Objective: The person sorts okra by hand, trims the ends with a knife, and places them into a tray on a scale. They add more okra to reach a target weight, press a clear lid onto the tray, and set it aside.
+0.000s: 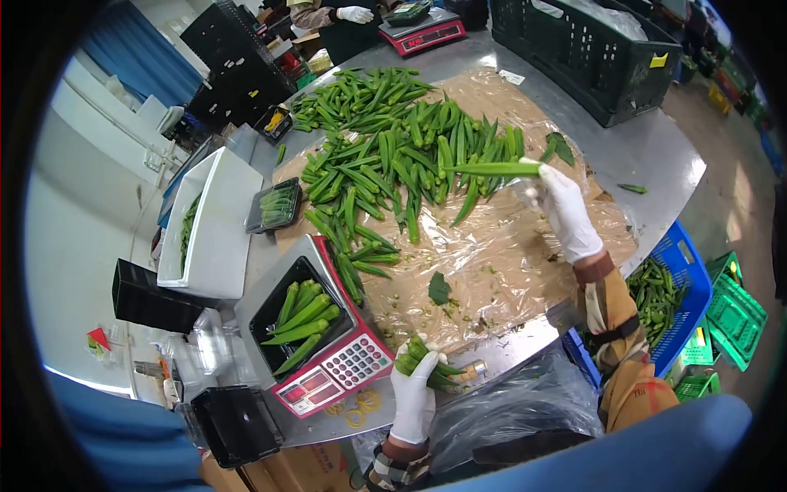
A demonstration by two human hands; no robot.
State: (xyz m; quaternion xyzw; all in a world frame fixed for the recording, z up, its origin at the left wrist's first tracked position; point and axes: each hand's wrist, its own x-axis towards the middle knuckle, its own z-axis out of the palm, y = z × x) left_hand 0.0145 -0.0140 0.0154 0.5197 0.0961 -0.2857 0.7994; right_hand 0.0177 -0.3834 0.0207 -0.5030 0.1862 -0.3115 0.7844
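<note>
My gloved left hand is closed around several okra pods at the near table edge, just right of the red scale. Held out over the table, my gloved right hand pinches the stem end of one long okra pod, which points left. Beyond and left of that hand spreads a big pile of okra on brown, plastic-covered sheeting. On the scale sits a black tray with several okra pods in it.
To the left are a white foam box and a packed okra tray. A dark green crate and a second red scale stand at the back. A blue basket of okra is at the right. Rubber bands lie near the front.
</note>
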